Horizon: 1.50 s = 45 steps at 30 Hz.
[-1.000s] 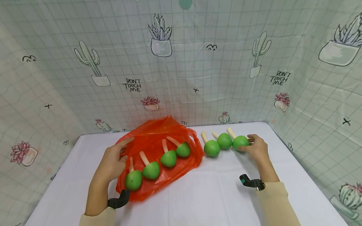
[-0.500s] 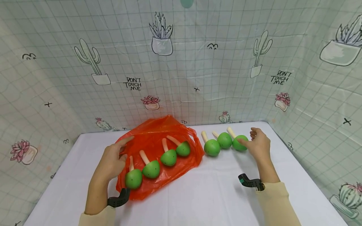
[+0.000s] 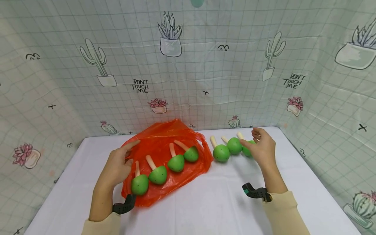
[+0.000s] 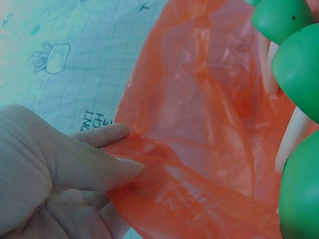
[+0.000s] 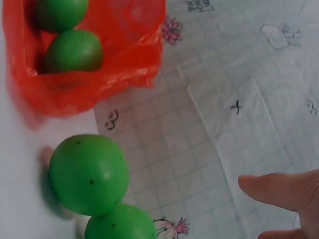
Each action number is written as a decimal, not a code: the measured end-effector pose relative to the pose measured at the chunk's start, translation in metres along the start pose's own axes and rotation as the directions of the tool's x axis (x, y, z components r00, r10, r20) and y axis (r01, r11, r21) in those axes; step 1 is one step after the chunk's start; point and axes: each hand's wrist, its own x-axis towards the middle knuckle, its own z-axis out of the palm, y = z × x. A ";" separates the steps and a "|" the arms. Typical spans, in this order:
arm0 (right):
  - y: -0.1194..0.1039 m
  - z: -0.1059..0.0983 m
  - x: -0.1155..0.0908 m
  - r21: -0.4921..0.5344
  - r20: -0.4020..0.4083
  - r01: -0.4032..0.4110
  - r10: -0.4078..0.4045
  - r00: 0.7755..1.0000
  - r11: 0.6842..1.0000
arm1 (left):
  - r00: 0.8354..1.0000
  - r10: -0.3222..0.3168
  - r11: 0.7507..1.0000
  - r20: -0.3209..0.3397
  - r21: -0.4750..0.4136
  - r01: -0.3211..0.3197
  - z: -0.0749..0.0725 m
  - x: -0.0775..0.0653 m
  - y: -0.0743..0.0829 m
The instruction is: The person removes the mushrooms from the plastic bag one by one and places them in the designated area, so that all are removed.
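A red plastic bag (image 3: pixel 155 135) lies on the table's left half. My left hand (image 3: pixel 118 166) pinches its left edge between thumb and fingers, as the left wrist view shows with the bag film (image 4: pixel 169 184). Several toy mushrooms with green dotted caps and pale stems lie in the bag, one of them a mushroom (image 3: pixel 158 175) near the middle. To the right of the bag three more stand in a row: a left mushroom (image 3: pixel 221 153), a middle mushroom (image 3: pixel 234 146) and a right mushroom (image 3: pixel 246 149). My right hand (image 3: pixel 262 148), holding nothing, partly covers the right one in the head view.
A white cloth covers the table (image 3: pixel 199 202). Behind and at both sides hangs a gridded curtain (image 3: pixel 194 71) printed with cacti. A black wrist camera (image 3: pixel 124 205) sits on the left wrist, another wrist camera (image 3: pixel 255 192) on the right.
My right hand has come away from the right mushroom, then shifted left over it, leaving it on the table. My left hand keeps its place at the bag's edge.
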 end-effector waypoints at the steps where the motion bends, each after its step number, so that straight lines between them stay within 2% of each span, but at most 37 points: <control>1: -0.002 0.000 -0.001 0.001 -0.001 0.008 -0.008 1.000 1.000 | 1.000 -0.001 1.000 0.001 0.000 0.001 0.000 0.000 0.000; 10: -0.018 0.010 -0.009 0.026 0.002 0.089 -0.089 0.996 0.996 | 1.000 0.015 1.000 0.009 -0.013 -0.015 -0.001 0.000 -0.001; 28: -0.059 0.056 -0.029 0.088 0.105 0.171 -0.180 0.978 0.981 | 1.000 0.001 0.999 0.008 -0.033 -0.001 -0.002 0.000 -0.002; 40: -0.080 0.088 -0.049 0.100 0.135 0.278 -0.290 0.948 0.955 | 1.000 0.010 0.999 -0.001 -0.036 -0.010 -0.003 -0.001 -0.002; 45: -0.082 0.099 -0.057 0.057 0.135 0.326 -0.330 0.934 0.944 | 1.000 0.018 0.999 0.001 -0.037 -0.018 -0.003 -0.001 -0.002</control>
